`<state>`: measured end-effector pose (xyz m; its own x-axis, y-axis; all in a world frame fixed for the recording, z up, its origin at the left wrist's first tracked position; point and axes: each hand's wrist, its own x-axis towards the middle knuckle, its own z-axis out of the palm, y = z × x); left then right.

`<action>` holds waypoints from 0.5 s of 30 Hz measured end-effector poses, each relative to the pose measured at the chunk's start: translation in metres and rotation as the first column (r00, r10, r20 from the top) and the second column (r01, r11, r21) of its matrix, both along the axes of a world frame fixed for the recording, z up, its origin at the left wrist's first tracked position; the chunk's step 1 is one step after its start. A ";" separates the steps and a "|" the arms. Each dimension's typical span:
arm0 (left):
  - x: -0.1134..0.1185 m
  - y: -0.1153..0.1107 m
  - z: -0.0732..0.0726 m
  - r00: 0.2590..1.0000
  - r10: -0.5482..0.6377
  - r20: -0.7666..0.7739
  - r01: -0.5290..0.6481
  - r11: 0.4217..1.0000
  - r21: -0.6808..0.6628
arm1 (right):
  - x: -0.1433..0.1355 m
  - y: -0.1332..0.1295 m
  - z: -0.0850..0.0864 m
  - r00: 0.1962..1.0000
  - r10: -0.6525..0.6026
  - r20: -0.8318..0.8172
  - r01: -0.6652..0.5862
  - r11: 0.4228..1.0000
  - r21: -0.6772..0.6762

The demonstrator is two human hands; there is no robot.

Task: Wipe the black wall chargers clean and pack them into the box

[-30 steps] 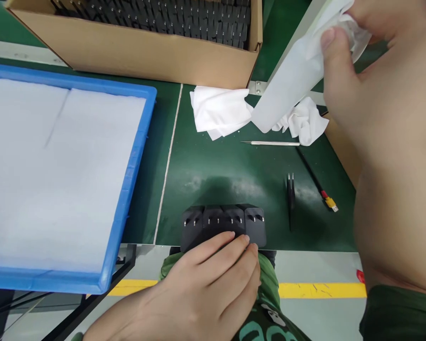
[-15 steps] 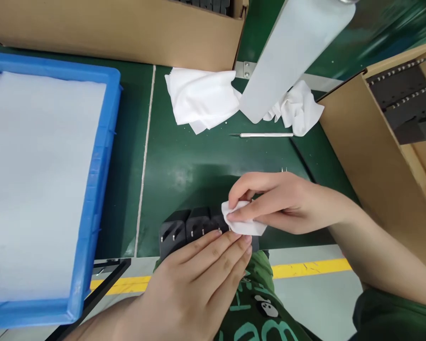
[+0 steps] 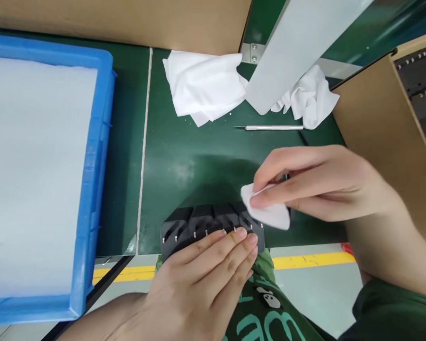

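Note:
Several black power adapters (image 3: 202,220) stand in a row at the table's near edge, their metal prongs showing. My left hand (image 3: 206,279) lies over the near side of this row, fingers stretched out, side by side and resting on the adapters; its thumb is hidden. Above and to the right of the row, my right hand (image 3: 312,184) pinches a folded white cloth (image 3: 270,210) between thumb and fingers. The cloth appears lifted off the adapters. Something dark is partly hidden behind the right hand.
A blue tray (image 3: 92,175) lined with white fills the left. Cardboard boxes stand at the back (image 3: 128,23) and right (image 3: 379,109), the right one holding black parts. White cloths (image 3: 206,87), a thin pointed tool (image 3: 273,128) and a slanted grey post (image 3: 294,52) are beyond my hands.
My right hand has moved right and up with the white cloth, away from the adapters, showing more of their prongs. My left hand stays on the row. The view has shifted slightly.

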<state>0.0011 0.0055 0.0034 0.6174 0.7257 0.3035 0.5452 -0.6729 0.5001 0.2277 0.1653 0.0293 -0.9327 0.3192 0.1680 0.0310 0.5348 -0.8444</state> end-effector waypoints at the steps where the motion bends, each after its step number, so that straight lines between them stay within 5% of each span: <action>1: 0.000 0.000 0.000 1.000 -0.003 -0.004 0.003 1.000 -0.004 | -0.002 -0.002 -0.002 1.000 0.016 -0.007 -0.016 1.000 -0.010; 7: 0.001 -0.002 0.000 1.000 0.013 0.019 -0.013 1.000 -0.002 | 0.000 -0.001 -0.001 0.984 0.135 0.116 -0.135 0.991 -0.013; 12: 0.003 -0.003 -0.001 0.999 0.031 0.040 -0.031 1.000 -0.001 | -0.003 0.002 0.000 0.998 0.065 0.025 -0.064 0.998 -0.021; 15: 0.003 -0.004 -0.003 0.999 0.034 0.041 -0.034 0.999 0.005 | -0.007 0.002 -0.005 0.986 0.160 0.040 -0.159 0.986 -0.040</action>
<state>0.0038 0.0015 0.0008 0.5795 0.7444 0.3317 0.5470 -0.6570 0.5188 0.2205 0.1675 0.0239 -0.9782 0.1708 0.1178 -0.0158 0.5047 -0.8631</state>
